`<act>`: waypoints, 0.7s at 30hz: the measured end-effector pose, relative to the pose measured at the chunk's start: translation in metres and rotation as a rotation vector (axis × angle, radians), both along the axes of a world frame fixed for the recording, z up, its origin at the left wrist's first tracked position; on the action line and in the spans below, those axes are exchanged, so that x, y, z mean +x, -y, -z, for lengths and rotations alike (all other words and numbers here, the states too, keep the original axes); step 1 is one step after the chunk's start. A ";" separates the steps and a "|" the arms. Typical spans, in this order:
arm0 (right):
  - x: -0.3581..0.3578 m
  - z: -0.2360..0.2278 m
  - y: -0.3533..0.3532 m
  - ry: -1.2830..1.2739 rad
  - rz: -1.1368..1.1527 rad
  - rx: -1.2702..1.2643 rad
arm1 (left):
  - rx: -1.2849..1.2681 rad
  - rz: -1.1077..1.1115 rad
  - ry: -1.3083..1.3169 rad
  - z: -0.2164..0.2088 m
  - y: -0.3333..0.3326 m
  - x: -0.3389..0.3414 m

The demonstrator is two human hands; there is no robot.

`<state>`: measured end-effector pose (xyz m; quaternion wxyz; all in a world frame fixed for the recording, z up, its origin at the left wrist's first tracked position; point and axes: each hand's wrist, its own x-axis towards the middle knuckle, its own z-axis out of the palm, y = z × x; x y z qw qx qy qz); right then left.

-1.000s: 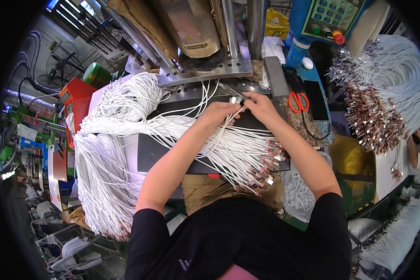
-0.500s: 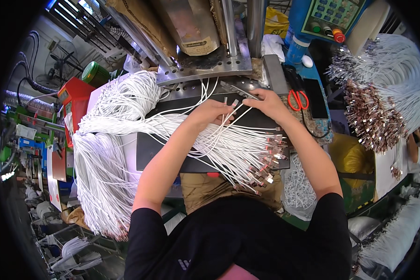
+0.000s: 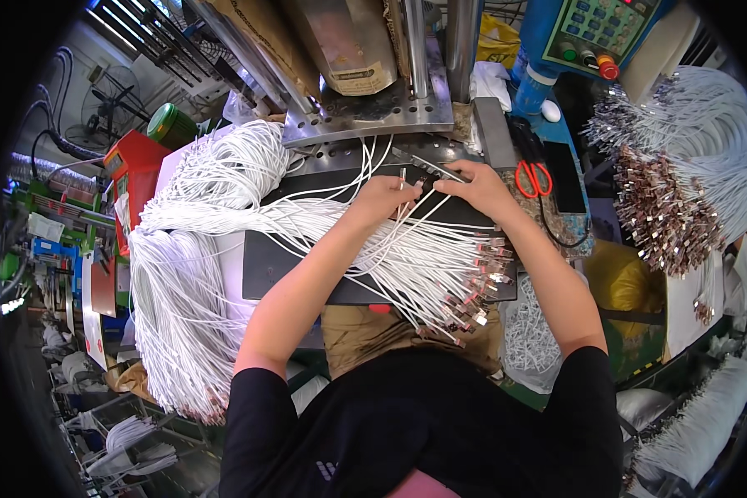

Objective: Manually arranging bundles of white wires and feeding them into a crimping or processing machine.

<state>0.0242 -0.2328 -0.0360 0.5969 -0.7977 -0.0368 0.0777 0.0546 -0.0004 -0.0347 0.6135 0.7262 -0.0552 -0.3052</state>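
White cables point(image 3: 423, 270) fan over a dark mat point(image 3: 266, 270) at the centre of the head view, their metal-tipped ends point(image 3: 476, 286) toward centre right. Just above the fan, the left hand point(image 3: 388, 199) has its fingers closed on a few cables, plugs point(image 3: 403, 174) poking up past the fingertips. Beside it, the right hand point(image 3: 480, 189) pinches a narrow grey metal strip point(image 3: 425, 162); whether it also grips the cable beside its thumb, I cannot tell. Each cable looks light, limp, smooth and prone to tangling; holding just behind the stiff plug should steady it best.
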 end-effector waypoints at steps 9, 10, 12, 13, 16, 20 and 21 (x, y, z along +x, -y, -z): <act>0.007 0.010 0.005 0.023 -0.027 -0.047 | 0.018 -0.034 -0.030 -0.014 -0.005 -0.005; 0.009 0.011 0.006 0.025 0.019 -0.067 | 0.020 -0.036 -0.024 -0.015 -0.007 -0.003; 0.010 0.012 0.009 0.022 0.012 -0.049 | 0.048 -0.021 -0.065 -0.018 -0.013 0.001; 0.007 0.008 0.009 0.011 0.005 -0.033 | 0.062 -0.014 -0.089 -0.019 -0.016 0.001; 0.008 0.011 0.011 -0.005 -0.008 -0.004 | 0.084 0.028 -0.135 -0.023 -0.020 0.008; 0.005 0.004 0.008 -0.044 -0.066 0.071 | 0.074 -0.016 -0.202 -0.021 -0.019 0.016; 0.001 -0.004 0.005 -0.069 -0.108 0.125 | 0.065 -0.050 -0.223 -0.020 -0.018 0.017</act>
